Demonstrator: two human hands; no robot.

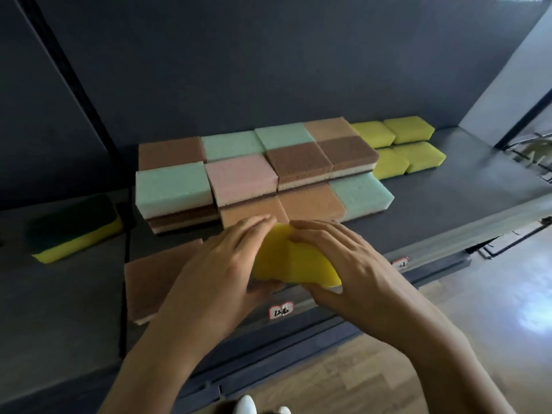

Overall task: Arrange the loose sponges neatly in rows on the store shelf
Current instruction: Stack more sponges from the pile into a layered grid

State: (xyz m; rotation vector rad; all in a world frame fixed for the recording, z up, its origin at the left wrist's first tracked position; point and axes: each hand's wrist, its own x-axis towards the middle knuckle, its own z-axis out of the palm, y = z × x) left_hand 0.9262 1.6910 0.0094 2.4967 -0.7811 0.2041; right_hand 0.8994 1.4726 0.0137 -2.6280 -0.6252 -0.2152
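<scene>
Both hands hold a yellow sponge [294, 259] over the front edge of the dark shelf [448, 186]. My left hand [221, 264] grips its left end, fingers over the top and thumb underneath. My right hand [343, 258] grips the right end the same way. Behind them, brown, mint and pink sponges [239, 174] stand stacked in rows. Several yellow sponges [409, 144] lie in rows at the back right. A brown sponge [152, 282] lies loose at the front, partly hidden by my left hand.
A green-and-yellow scouring sponge [74, 228] lies alone on the neighbouring shelf section to the left. Price labels [280, 309] sit on the shelf's front rail. Wooden floor [478, 309] lies below on the right, and a metal rack [534, 153] shows at the far right.
</scene>
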